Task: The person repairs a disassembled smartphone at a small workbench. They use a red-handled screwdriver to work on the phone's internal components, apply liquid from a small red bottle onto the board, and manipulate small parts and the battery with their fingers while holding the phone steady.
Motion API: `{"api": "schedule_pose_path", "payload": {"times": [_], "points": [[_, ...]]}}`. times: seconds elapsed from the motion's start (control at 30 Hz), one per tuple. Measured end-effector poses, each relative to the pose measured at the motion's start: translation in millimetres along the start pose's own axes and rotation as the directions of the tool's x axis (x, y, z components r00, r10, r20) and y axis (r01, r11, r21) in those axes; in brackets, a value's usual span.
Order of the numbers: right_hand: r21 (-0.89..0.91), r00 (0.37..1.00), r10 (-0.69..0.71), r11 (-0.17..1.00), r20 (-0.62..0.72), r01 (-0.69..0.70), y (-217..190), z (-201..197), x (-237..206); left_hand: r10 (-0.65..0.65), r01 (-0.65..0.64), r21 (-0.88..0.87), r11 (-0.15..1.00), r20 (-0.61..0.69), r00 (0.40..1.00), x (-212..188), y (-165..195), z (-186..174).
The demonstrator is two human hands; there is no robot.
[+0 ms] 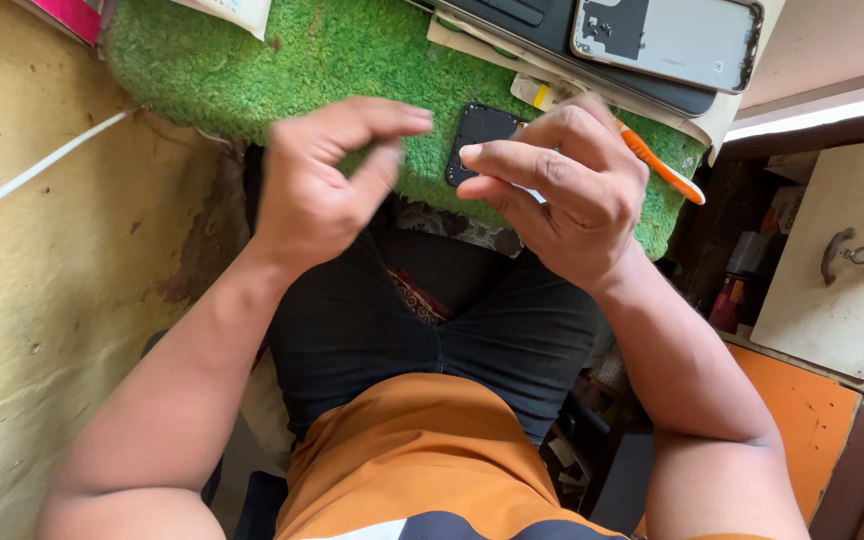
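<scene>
Seen from the head camera, both hands hover above the green mat (252, 70), which serves as the reference surface. The left hand (322, 180) sits over the mat's near edge, thumb and forefinger curled toward each other with a narrow gap; whether anything is pinched there cannot be told. The right hand (562, 190) is just beside it, fingers bent inward and closed on an orange-handled tool (662, 168), whose handle sticks out toward the mat's right corner. A small black panel (480, 135) lies flat on the mat between and behind the two hands, touching neither. At the mat's far edge rests a phone body (667, 40), back removed, on a dark slab.

Handling judgement: the black panel looks thin, light, rigid and easily scratched; lift it by its edges, not its face.
</scene>
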State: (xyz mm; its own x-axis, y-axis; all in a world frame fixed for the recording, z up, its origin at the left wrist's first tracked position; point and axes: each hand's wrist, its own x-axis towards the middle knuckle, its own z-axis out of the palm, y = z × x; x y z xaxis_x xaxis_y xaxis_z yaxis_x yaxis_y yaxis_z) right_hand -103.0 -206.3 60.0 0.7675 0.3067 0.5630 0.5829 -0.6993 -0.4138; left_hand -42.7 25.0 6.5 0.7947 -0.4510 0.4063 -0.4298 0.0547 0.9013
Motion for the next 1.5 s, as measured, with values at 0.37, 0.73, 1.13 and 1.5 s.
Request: {"api": "schedule_pose_path", "payload": {"times": [0.37, 0.73, 1.13, 1.5], "points": [[0.151, 0.989, 0.049, 0.986, 0.139, -0.070, -6, -2, -2, -0.698, 0.647, 0.289, 0.706, 0.125, 0.705, 5, 16, -36], [0.216, 0.993, 0.086, 0.971, 0.081, -0.102, 0, 0, -7, -0.391, 0.374, 0.144, 0.916, 0.112, 0.914, -5, 21, -10], [0.231, 0.996, 0.082, 0.969, 0.022, -0.084, 0, 3, -5, 0.268, -0.318, 0.425, 0.848, 0.175, 0.947, -6, -12, 25], [0.200, 0.998, 0.048, 0.979, -0.031, -0.041, 4, 6, -9, 0.292, -0.338, 0.437, 0.833, 0.170, 0.941, -7, -28, 29]]}}
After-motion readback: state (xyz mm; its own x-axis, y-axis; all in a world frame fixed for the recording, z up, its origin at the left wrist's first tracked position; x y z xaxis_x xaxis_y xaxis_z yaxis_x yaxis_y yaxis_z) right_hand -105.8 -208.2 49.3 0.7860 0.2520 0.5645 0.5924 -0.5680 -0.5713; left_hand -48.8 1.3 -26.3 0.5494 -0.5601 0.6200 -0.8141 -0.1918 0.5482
